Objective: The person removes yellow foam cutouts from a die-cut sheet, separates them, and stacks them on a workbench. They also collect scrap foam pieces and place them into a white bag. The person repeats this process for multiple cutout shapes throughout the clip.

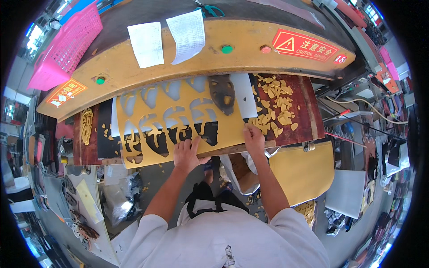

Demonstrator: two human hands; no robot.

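Note:
A yellow sheet with several shaped holes cut out of it lies on the dark red bed of a cutting press. My left hand rests flat on the sheet's near edge, fingers spread. My right hand presses the sheet's right corner, next to a heap of small yellow cut pieces. A dark metal cutting die lies on the sheet's far part, beside a white sheet.
The press's yellow head hangs over the bed, with green buttons, a red button and two taped paper slips. A pink basket sits at far left. More yellow sheet and a white bag lie below.

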